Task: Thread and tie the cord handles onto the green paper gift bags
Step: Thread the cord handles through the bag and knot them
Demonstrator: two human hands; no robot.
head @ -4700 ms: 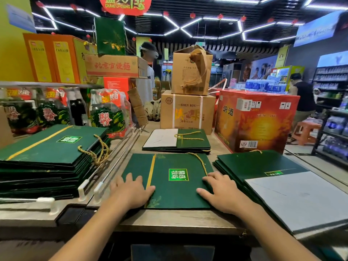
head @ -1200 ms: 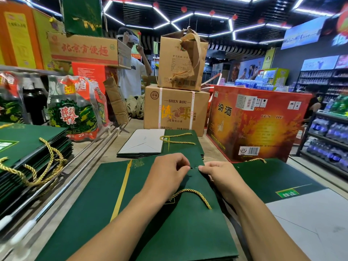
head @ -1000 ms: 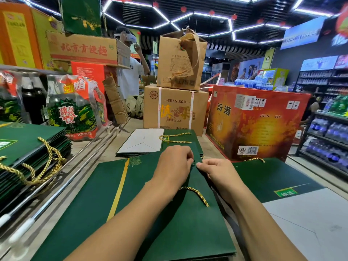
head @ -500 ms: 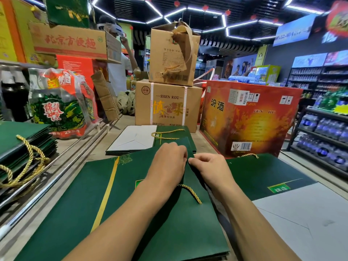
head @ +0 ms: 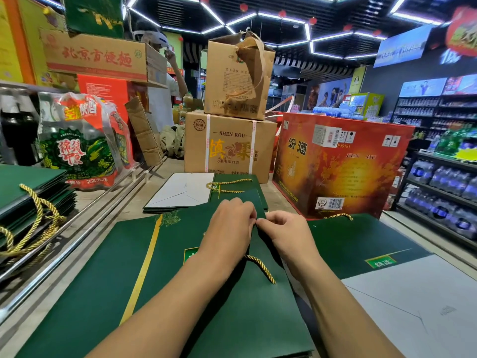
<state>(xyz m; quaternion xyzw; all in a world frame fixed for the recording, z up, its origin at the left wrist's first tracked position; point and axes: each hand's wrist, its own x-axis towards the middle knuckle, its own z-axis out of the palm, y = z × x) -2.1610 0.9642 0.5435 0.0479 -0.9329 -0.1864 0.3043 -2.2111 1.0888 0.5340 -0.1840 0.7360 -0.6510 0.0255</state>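
Green gift bag (head: 108, 280) flat on counter (head: 46, 298), dark matte, gold stripe, mouth at 12 o'clock. Left hand (head: 229, 228) and right hand (head: 284, 233) meet there, fingers (head: 271, 220) curled, pinching its top edge. Twisted gold cord (head: 260, 267) trails toward 5 o'clock from under left hand

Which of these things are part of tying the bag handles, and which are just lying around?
In the job: green gift bag; gold cord lying across it; left hand and right hand, pinching at the bag's top edge; bag stack alongside.
Lying about: SHEN ROU carton; torn brown box; red box; bagged bottles.
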